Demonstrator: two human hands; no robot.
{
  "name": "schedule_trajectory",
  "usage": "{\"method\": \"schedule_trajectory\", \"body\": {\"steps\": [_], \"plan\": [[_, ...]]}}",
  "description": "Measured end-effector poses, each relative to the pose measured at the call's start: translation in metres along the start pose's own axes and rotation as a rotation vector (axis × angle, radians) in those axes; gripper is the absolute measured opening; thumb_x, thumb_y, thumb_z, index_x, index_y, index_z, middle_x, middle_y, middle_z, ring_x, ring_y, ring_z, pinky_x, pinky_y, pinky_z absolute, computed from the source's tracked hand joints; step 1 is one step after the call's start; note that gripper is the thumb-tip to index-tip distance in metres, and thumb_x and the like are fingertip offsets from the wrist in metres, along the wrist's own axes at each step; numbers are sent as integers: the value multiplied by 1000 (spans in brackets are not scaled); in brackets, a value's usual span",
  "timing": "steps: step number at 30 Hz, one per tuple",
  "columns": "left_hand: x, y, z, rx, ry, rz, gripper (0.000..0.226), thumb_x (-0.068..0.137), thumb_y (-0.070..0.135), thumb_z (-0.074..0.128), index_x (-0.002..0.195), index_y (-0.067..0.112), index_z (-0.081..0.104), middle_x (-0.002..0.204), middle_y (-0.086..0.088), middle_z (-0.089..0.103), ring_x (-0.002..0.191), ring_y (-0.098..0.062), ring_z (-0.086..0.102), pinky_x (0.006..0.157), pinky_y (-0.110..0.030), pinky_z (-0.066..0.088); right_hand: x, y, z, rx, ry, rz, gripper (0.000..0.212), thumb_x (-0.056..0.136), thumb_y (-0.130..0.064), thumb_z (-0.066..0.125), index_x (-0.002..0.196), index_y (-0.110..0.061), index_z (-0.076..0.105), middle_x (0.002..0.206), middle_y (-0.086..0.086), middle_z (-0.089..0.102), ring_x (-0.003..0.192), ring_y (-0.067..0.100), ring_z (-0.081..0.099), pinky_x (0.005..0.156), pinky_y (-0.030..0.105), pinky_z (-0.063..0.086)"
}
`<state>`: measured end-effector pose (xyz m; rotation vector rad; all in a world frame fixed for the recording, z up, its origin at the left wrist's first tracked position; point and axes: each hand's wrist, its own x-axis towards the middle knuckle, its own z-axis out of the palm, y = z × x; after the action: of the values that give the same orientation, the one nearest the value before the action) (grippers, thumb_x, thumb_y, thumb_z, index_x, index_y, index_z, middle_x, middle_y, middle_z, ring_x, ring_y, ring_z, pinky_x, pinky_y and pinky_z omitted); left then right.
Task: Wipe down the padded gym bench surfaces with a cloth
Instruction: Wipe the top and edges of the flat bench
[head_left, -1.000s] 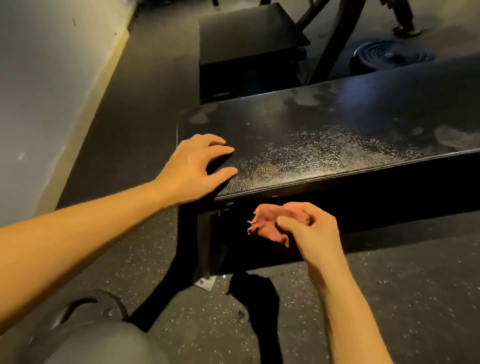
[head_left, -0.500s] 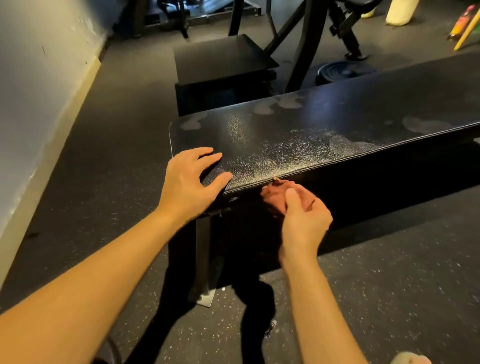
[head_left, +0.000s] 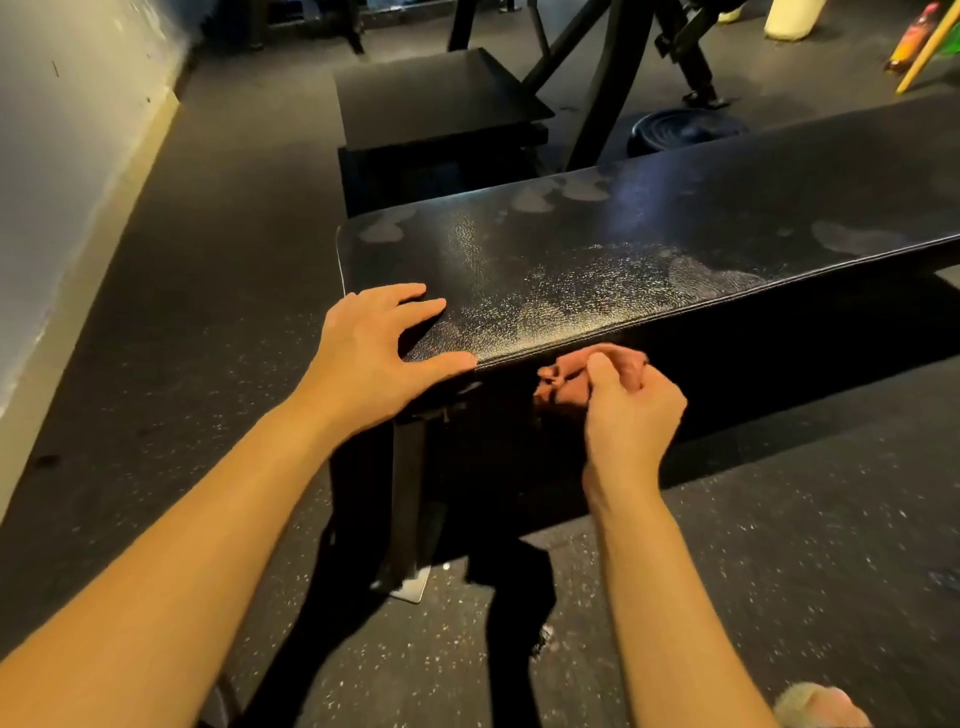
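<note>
The padded gym bench (head_left: 649, 260) runs from the middle of the view to the right, where the frame cuts it off, so its far end is not visible. Its black top shines and carries pale dull patches. The left hand (head_left: 379, 353) lies on the near left corner of the pad, with the fingers straight and spread and the thumb along the front seam. It grips nothing.

The right hand (head_left: 628, 410) is in front of the bench, just under the front edge of the pad. Its fingers are curled around a crumpled reddish cloth (head_left: 563, 387). The fist hides most of the cloth, and only a bunch shows on its left side. I cannot tell if the cloth touches the dark side of the pad.

Under the bench the shadow is deep. One metal leg (head_left: 408, 493) and its foot plate (head_left: 410, 587) can be made out on the speckled floor (head_left: 779, 545). Behind the bench stands a second black pad (head_left: 436, 98), and a round dark weight plate (head_left: 680, 130) is half covered.
</note>
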<state>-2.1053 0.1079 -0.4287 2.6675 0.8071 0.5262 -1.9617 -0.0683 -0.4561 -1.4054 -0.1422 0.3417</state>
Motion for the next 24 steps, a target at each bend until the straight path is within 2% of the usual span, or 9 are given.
{"method": "schedule_trajectory", "body": {"steps": [2, 4, 6, 10, 13, 16, 18, 20, 24], "plan": [[1, 6, -5, -20, -3, -42, 95, 67, 90, 49, 141, 31, 61, 153, 6, 50, 145, -16, 40, 122, -53, 28, -31, 9, 22, 0, -164, 47, 20, 88, 7, 48, 84, 10, 66, 68, 15, 73, 55, 31, 71, 58, 36, 59], [2, 11, -7, -23, -18, -88, 97, 63, 90, 50, 141, 33, 61, 154, 9, 49, 146, -14, 38, 123, -51, 28, -58, 24, 43, -50, -280, 92, 14, 90, -2, 57, 86, -1, 71, 73, 8, 75, 64, 25, 74, 70, 42, 61], [1, 15, -7, -31, -35, -122, 97, 62, 90, 52, 141, 35, 60, 155, 11, 47, 147, -14, 36, 123, -51, 27, -63, 28, 46, -169, -237, 55, 7, 86, -13, 69, 83, -14, 76, 74, -1, 76, 72, 13, 73, 80, 41, 60], [-1, 11, -15, -32, -69, -113, 96, 64, 93, 53, 141, 36, 59, 155, 12, 47, 146, -14, 37, 123, -51, 28, -23, 8, 14, -27, -139, 62, 30, 85, 3, 59, 57, -3, 70, 59, 15, 70, 49, 30, 66, 63, 40, 60], [3, 6, -26, -54, -152, -113, 87, 68, 83, 66, 142, 37, 58, 154, 15, 46, 145, -12, 37, 120, -45, 31, -5, 7, 2, 1, 31, 44, 24, 88, 4, 54, 71, 6, 70, 63, 14, 72, 54, 27, 70, 75, 46, 63], [9, 6, -29, -77, -160, -95, 82, 65, 74, 73, 137, 36, 63, 149, 15, 50, 141, -11, 41, 112, -32, 30, -41, 13, 33, 0, -134, 86, 19, 88, 2, 51, 82, 13, 66, 63, 13, 72, 55, 28, 71, 74, 46, 62], [12, 8, -29, -72, -159, -95, 82, 62, 73, 74, 134, 36, 66, 145, 15, 52, 137, -11, 42, 106, -30, 32, -71, 17, 53, -35, -263, 85, 12, 90, -2, 59, 84, 4, 68, 64, 5, 73, 53, 14, 69, 62, 34, 56], [12, 7, -30, -86, -175, -102, 85, 59, 76, 71, 134, 36, 65, 145, 15, 52, 137, -11, 41, 107, -35, 36, -72, 20, 54, -112, -233, 56, 14, 87, -6, 68, 73, -8, 72, 61, -4, 70, 52, 3, 62, 61, 28, 49], [8, 4, -33, -116, -189, -87, 86, 63, 77, 68, 138, 36, 62, 148, 16, 49, 140, -10, 37, 113, -41, 34, -29, 13, 27, 47, -94, 87, 27, 84, 4, 53, 62, 2, 69, 62, 15, 71, 53, 32, 68, 68, 48, 60]]}}
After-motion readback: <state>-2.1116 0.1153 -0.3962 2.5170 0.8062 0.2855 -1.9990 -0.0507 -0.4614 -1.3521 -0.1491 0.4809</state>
